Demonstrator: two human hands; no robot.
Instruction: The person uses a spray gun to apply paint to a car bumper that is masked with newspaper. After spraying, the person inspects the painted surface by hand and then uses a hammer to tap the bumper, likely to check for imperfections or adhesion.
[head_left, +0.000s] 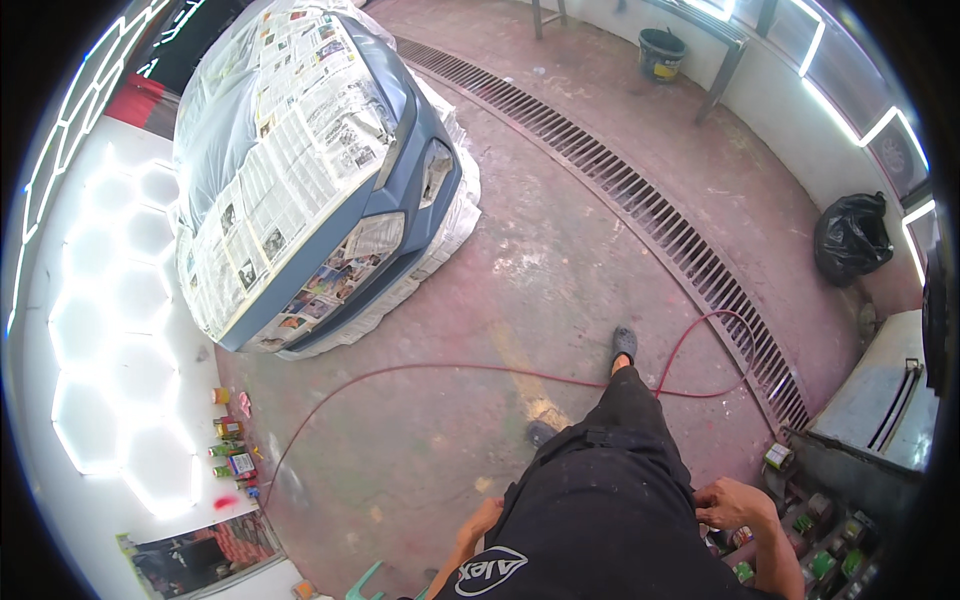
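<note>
My left hand [484, 518] is at the left side of my waist, against the black clothing [600, 500]. Its fingers are mostly hidden there. On the other side, my right hand [730, 503] is curled closed beside my hip, touching or very near the edge of the clothing. What it holds, if anything, I cannot make out. Ahead on the left stands a car [415, 150], its blue-grey front bumper exposed. Newspaper sheets [300, 130] cover its hood and grille opening, and clear plastic sheeting [215, 110] drapes the body behind.
A red hose [420, 367] crosses the floor by my feet and loops over a metal drain grate [640, 195]. Several cans [238, 464] line the left wall. Right of me are a grey metal panel [880, 385] and more cans [822, 562]. A black bag [853, 238] and a bucket [661, 53] stand farther off.
</note>
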